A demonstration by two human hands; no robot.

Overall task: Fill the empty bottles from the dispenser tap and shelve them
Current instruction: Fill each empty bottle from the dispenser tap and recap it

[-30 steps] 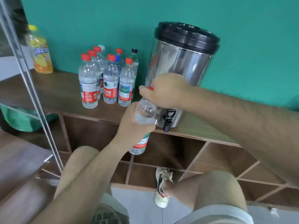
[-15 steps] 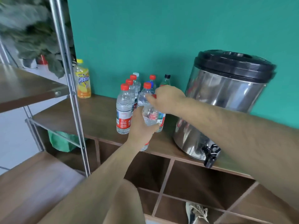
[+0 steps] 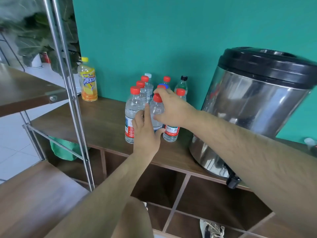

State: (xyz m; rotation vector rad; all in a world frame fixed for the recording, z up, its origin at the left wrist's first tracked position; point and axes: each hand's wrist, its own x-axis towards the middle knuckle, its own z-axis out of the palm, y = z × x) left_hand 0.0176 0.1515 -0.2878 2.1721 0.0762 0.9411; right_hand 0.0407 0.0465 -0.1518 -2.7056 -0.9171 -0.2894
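Right hand [image 3: 172, 109] curls its grip round the red-capped bottle [image 3: 157, 108]; left hand [image 3: 145, 134] touches it, fingers straight.

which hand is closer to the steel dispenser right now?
Right. The right hand, gripping a red-capped bottle by its top, sits just left of the steel dispenser; the left hand touches the same bottle lower down, further left.

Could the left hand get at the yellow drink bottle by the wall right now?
Probably yes: the left hand, fingers straight, has only bare shelf top between it and the yellow drink bottle.
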